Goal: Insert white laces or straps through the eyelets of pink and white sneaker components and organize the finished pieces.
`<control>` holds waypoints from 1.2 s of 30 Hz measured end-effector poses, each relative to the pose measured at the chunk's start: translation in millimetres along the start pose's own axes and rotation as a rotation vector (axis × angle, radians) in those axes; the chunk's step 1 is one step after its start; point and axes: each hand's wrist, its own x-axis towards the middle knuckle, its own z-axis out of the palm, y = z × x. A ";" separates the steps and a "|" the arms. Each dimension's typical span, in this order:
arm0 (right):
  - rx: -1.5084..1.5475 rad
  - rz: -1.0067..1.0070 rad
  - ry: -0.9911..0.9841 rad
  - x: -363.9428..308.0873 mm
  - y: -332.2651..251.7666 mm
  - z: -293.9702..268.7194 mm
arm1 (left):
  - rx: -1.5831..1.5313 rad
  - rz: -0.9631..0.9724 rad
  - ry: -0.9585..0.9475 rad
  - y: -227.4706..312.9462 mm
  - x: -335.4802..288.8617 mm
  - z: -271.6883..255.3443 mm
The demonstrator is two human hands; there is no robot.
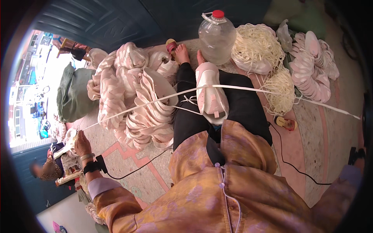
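Observation:
A long flat white shoelace (pixel 155 100) stretches across in front of me, over a pink and white sneaker upper (pixel 211 93) lying between my thighs. My left hand (pixel 82 144), far out at the left with a black wrist strap, is closed with its fingertips on the lace's left end. At the right, the lace's other end hangs in the air, apart from any hand I can see. My right hand (pixel 362 153) is mostly lost in the dark rim, so its fingers do not show. A thin white cord loops out from the upper's left side.
Stacked pink and white shoe pieces (pixel 132 93) lie left of my legs, more pieces (pixel 311 68) at far right. Cream lace bundles (pixel 258 48) sit beside a big water jug (pixel 217 40) with a red cap. Black cables (pixel 145 167) cross the floor. A green sack (pixel 74 93) stands left.

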 end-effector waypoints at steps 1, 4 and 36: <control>-0.026 0.062 -0.040 6.5 -9.9 0.5 | 0.037 -0.019 0.024 -10.8 1.5 5.5; -0.033 0.133 -0.083 18.3 -39.6 -16.9 | 0.024 -0.188 -0.052 -0.5 20.0 1.5; 1.475 -0.112 -0.477 163.0 -710.4 -20.1 | -1.035 -0.400 -1.601 179.9 -354.8 89.6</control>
